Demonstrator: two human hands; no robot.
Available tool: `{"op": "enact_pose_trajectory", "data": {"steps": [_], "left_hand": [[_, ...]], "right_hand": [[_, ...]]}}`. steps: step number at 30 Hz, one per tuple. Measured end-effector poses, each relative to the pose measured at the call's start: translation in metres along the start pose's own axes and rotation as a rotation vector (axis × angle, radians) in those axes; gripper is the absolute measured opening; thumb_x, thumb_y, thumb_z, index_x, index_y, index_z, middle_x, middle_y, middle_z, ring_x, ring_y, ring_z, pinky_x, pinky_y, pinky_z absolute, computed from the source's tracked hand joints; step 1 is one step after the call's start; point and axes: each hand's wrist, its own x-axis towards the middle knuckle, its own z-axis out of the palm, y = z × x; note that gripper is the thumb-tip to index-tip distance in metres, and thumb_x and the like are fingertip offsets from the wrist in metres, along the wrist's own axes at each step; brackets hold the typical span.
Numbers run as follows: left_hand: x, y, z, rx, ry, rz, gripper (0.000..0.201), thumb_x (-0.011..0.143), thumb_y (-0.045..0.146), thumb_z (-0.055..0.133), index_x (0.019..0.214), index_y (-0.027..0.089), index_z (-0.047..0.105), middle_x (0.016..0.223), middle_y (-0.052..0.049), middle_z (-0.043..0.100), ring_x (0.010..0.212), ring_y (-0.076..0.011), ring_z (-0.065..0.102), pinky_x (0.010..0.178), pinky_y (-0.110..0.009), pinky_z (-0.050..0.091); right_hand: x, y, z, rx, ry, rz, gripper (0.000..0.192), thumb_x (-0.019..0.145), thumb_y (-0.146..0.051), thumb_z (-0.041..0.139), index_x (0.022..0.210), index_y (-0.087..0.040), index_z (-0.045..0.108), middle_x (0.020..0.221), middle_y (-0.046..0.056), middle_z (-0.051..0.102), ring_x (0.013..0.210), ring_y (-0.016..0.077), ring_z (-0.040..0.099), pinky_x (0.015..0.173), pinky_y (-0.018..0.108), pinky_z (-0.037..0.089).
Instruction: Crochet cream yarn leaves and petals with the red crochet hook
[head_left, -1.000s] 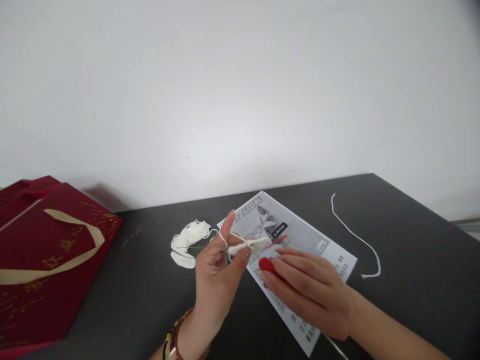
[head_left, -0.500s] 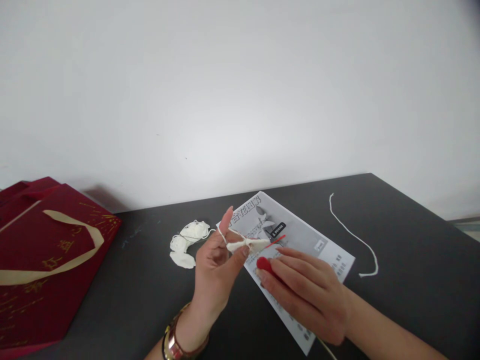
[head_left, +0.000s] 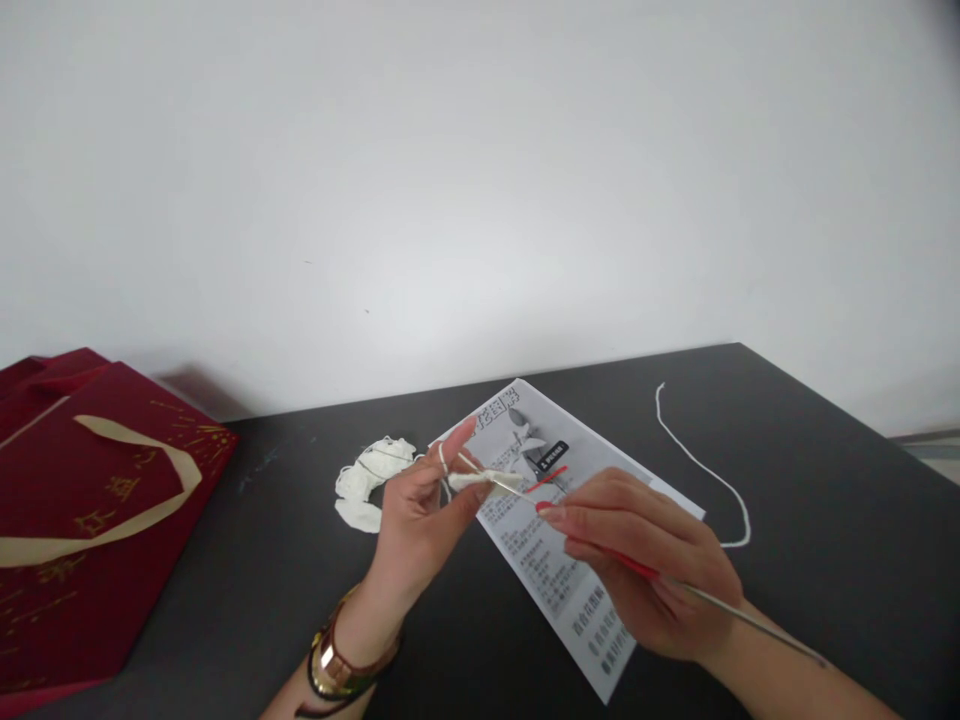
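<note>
My left hand (head_left: 420, 520) pinches a small cream crochet piece (head_left: 491, 481) between thumb and fingers, with cream yarn looped over the raised index finger. My right hand (head_left: 645, 565) grips a long crochet hook (head_left: 675, 585) with a red middle section and a grey metal shaft; its tip reaches into the crochet piece. Both hands hover over a printed instruction sheet (head_left: 570, 590) lying on the black table (head_left: 247, 600).
Loose cream yarn and small crocheted pieces (head_left: 367, 480) lie left of the sheet. A cut strand of cream yarn (head_left: 705, 465) curves on the right. A dark red gift bag (head_left: 82, 520) with a beige ribbon handle lies at the left. White wall behind.
My right hand has turned and lifted, so the hook's long shaft now shows along my wrist, and the red object under its fingers is gone from sight. My left hand has tilted slightly.
</note>
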Motion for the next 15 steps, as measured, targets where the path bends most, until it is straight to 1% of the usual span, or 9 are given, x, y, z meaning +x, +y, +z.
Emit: {"op": "enact_pose_trajectory", "data": {"steps": [2,4,8,10,13,15], "left_hand": [[0.001,0.002,-0.002,-0.037,-0.053,-0.075,0.022,0.070,0.018,0.078,0.092,0.023,0.079,0.095,-0.008,0.075,0.092,-0.0249,0.066,0.087,-0.038,0.050],[0.002,0.005,-0.003,-0.082,-0.106,-0.147,0.023,0.068,0.018,0.080,0.090,0.022,0.080,0.090,-0.007,0.076,0.086,-0.0236,0.068,0.083,-0.036,0.051],[0.002,0.011,-0.002,-0.173,-0.204,-0.282,0.042,0.063,0.015,0.083,0.103,0.023,0.077,0.079,-0.005,0.076,0.071,-0.0191,0.067,0.074,-0.034,0.053],[0.001,0.013,-0.001,-0.206,-0.251,-0.340,0.045,0.062,0.013,0.083,0.105,0.023,0.076,0.079,-0.005,0.076,0.068,-0.0180,0.067,0.071,-0.033,0.054],[0.000,0.016,-0.001,-0.230,-0.302,-0.393,0.041,0.062,0.011,0.082,0.101,0.022,0.078,0.079,-0.006,0.076,0.067,-0.0177,0.067,0.069,-0.032,0.053],[-0.001,0.016,-0.001,-0.233,-0.317,-0.400,0.039,0.061,0.011,0.083,0.099,0.022,0.079,0.078,-0.006,0.076,0.068,-0.0185,0.067,0.069,-0.032,0.053]], "right_hand": [[0.001,0.000,-0.004,0.055,0.015,0.081,0.023,0.083,-0.004,0.058,0.102,-0.014,0.069,0.081,0.009,0.071,0.069,0.0179,0.066,0.058,0.028,0.055],[0.001,0.002,-0.009,0.134,0.021,0.174,0.022,0.082,-0.005,0.060,0.099,-0.015,0.069,0.081,0.008,0.070,0.068,0.0167,0.065,0.055,0.026,0.053],[-0.001,0.008,-0.015,0.318,0.038,0.382,0.014,0.086,-0.013,0.061,0.093,-0.019,0.072,0.077,0.005,0.069,0.066,0.0152,0.063,0.055,0.025,0.049],[0.000,0.011,-0.018,0.404,0.055,0.461,0.011,0.087,-0.018,0.063,0.090,-0.020,0.074,0.073,0.003,0.068,0.063,0.0142,0.061,0.054,0.024,0.046],[0.002,0.016,-0.019,0.521,0.085,0.556,0.011,0.085,-0.025,0.068,0.083,-0.019,0.077,0.067,0.004,0.068,0.059,0.0138,0.060,0.051,0.024,0.046],[0.004,0.019,-0.017,0.643,0.133,0.662,0.013,0.081,-0.028,0.071,0.077,-0.017,0.077,0.065,0.005,0.070,0.054,0.0130,0.060,0.048,0.023,0.048]]}}
